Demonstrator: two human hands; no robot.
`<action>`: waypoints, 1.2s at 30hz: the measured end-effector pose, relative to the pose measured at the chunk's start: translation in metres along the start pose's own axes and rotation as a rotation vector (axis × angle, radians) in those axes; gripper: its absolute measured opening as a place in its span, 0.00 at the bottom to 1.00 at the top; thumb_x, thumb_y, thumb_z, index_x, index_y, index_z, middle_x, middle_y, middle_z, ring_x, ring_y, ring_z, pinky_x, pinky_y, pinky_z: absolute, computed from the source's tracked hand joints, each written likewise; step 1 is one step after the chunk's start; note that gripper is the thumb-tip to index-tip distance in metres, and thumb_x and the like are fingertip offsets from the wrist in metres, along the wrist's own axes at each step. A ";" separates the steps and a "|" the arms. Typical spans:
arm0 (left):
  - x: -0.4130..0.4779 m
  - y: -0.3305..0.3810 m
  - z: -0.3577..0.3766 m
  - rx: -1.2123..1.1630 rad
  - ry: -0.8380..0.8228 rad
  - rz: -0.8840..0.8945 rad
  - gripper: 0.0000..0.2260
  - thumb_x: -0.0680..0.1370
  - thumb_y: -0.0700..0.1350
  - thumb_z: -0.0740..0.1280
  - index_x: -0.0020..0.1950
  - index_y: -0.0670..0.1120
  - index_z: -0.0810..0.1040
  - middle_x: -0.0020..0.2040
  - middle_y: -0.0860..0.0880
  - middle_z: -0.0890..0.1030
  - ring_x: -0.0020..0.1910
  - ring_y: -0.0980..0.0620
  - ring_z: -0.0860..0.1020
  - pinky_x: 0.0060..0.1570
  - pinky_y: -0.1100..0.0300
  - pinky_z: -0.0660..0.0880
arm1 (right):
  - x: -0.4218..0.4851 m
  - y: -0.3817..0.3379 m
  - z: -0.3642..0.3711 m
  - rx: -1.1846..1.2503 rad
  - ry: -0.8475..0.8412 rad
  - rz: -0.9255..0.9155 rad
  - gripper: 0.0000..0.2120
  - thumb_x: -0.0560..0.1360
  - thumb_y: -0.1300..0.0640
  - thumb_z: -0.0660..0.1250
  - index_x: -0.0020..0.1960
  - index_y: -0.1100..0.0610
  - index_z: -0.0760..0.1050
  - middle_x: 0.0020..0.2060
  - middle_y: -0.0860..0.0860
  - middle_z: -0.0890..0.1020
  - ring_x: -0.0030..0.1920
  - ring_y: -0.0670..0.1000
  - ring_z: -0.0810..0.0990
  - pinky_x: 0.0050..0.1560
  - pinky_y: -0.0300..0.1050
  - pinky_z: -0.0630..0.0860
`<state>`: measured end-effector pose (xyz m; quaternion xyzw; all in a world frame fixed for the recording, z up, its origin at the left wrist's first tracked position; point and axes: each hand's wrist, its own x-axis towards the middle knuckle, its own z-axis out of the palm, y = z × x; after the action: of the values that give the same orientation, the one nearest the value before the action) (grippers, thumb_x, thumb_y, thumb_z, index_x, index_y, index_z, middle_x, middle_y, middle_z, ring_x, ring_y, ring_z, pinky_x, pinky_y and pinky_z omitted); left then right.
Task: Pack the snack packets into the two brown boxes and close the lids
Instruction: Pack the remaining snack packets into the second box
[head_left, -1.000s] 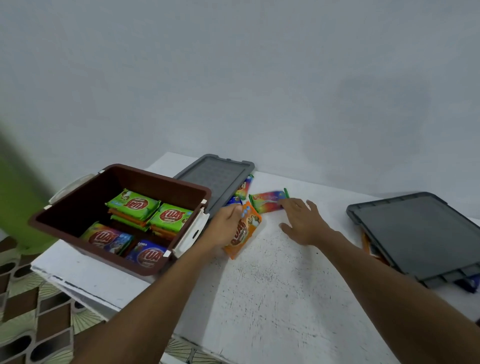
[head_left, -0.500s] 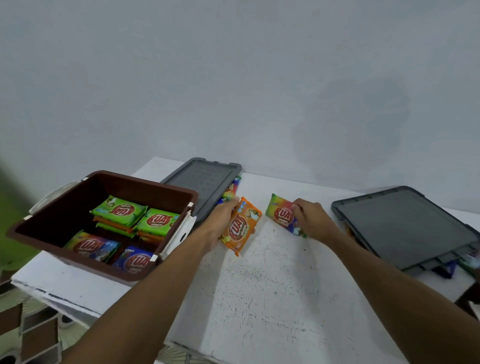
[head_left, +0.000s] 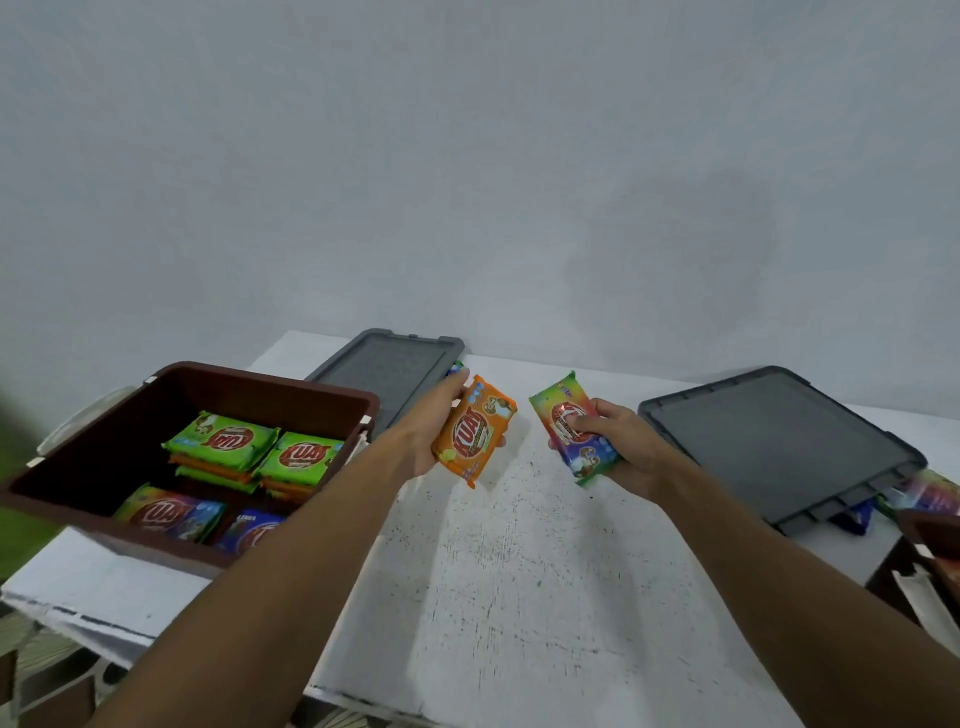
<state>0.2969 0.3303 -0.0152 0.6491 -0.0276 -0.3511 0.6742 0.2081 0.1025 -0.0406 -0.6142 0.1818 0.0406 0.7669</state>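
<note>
My left hand holds an orange snack packet above the white table, just right of the open brown box. That box holds several green, rainbow and blue packets. My right hand grips a rainbow-coloured packet lifted off the table. A corner of the second brown box shows at the right edge. More packets peek out from under the right grey lid.
Two grey lids lie on the white table: one behind the left box, one at the right. A small packet edge shows beside the left lid. A grey wall rises behind the table.
My right hand picked the rainbow packet up from the table and pulled it nearer. My left hand lifted the orange packet higher. The view shifted, bringing the right box's corner into sight.
</note>
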 end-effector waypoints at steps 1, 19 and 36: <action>-0.001 0.005 -0.001 -0.014 -0.025 -0.008 0.23 0.80 0.62 0.56 0.63 0.46 0.74 0.55 0.39 0.83 0.55 0.37 0.82 0.55 0.45 0.79 | -0.001 -0.003 0.001 0.022 -0.002 -0.004 0.12 0.76 0.63 0.69 0.58 0.61 0.75 0.49 0.59 0.85 0.44 0.57 0.85 0.43 0.49 0.82; -0.102 0.062 -0.248 0.714 -0.191 0.075 0.14 0.68 0.42 0.71 0.52 0.44 0.77 0.44 0.42 0.82 0.38 0.48 0.81 0.36 0.58 0.77 | -0.025 -0.051 0.241 -0.464 -0.170 -0.186 0.15 0.72 0.59 0.74 0.57 0.53 0.76 0.50 0.58 0.85 0.43 0.53 0.85 0.42 0.46 0.81; -0.095 0.021 -0.298 1.402 -0.462 0.139 0.15 0.77 0.34 0.67 0.63 0.44 0.79 0.58 0.47 0.82 0.38 0.67 0.79 0.38 0.74 0.72 | -0.026 0.016 0.354 -1.631 -0.261 -0.084 0.17 0.78 0.61 0.65 0.67 0.52 0.76 0.60 0.52 0.80 0.57 0.54 0.78 0.60 0.50 0.77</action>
<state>0.3817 0.6322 -0.0025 0.8337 -0.4275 -0.3350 0.0994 0.2601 0.4492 0.0167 -0.9745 -0.0181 0.2021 0.0961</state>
